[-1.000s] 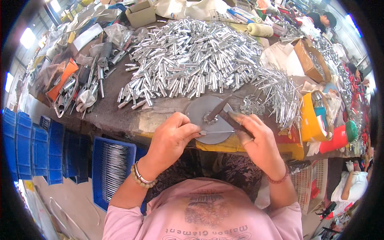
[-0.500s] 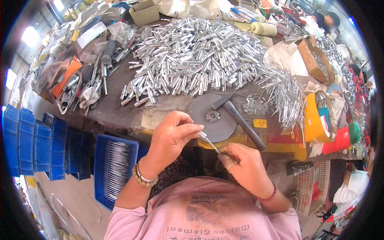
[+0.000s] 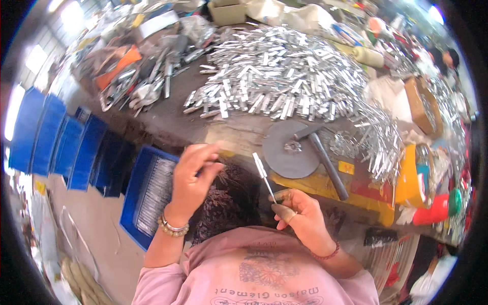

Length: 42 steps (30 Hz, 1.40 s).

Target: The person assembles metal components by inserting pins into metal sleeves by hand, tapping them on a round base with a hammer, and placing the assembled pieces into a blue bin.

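Right hand (image 3: 300, 216) pinching a thin metal pin (image 3: 264, 177) at its lower end, tip slanting up toward the grey disc (image 3: 290, 150) on the table (image 3: 168, 119). Left hand (image 3: 193, 175) raised just beside, fingers loosely curled, holding nothing visible, above the blue crate (image 3: 147, 195).

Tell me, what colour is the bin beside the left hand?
Blue bin, seen from the head view.

A single head-worn fisheye camera looks steeply down from above the person's chest, close to both hands, facing the counter (image 3: 168, 119) ahead; straight edges bow toward the dark circular rim.
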Each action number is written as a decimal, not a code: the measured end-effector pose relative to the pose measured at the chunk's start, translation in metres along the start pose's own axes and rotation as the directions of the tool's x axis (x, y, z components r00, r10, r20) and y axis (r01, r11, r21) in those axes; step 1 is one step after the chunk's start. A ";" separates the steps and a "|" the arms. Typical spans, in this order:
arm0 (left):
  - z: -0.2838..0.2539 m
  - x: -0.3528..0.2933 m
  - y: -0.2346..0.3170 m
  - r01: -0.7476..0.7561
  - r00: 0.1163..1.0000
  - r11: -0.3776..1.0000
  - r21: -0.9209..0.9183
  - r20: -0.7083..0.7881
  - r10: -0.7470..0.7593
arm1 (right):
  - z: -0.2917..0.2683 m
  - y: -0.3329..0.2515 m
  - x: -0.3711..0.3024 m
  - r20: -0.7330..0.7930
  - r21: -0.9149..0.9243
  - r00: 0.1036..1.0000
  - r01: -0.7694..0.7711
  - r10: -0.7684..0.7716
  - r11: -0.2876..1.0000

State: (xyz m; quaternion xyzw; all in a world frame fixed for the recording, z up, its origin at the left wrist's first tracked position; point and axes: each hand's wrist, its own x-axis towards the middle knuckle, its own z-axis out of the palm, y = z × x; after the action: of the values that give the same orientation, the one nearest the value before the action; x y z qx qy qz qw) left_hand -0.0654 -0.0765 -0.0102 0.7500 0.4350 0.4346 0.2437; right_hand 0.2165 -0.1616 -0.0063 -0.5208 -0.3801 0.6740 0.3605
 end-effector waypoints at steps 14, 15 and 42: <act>-0.106 -0.430 -0.140 0.979 0.047 0.195 -0.053 -0.879 -0.474 | 0.155 0.033 0.087 0.493 -0.234 0.859 -0.025 0.141 0.972; -0.101 -0.405 -0.131 0.885 -0.044 0.342 -0.316 -0.788 -0.614 | 0.170 0.040 0.096 0.518 -0.280 0.835 -0.038 0.184 0.959; -0.098 -0.382 -0.103 0.715 -0.086 0.427 -0.553 -0.676 -0.732 | 0.468 0.277 0.179 0.602 -0.654 0.655 0.078 0.456 0.753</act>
State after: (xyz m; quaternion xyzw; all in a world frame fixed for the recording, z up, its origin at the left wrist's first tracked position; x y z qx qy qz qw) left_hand -0.2882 -0.3565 -0.2057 0.0518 0.8153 0.5468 0.1831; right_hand -0.3006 -0.1931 -0.2499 -0.3340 -0.6325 0.6922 -0.0957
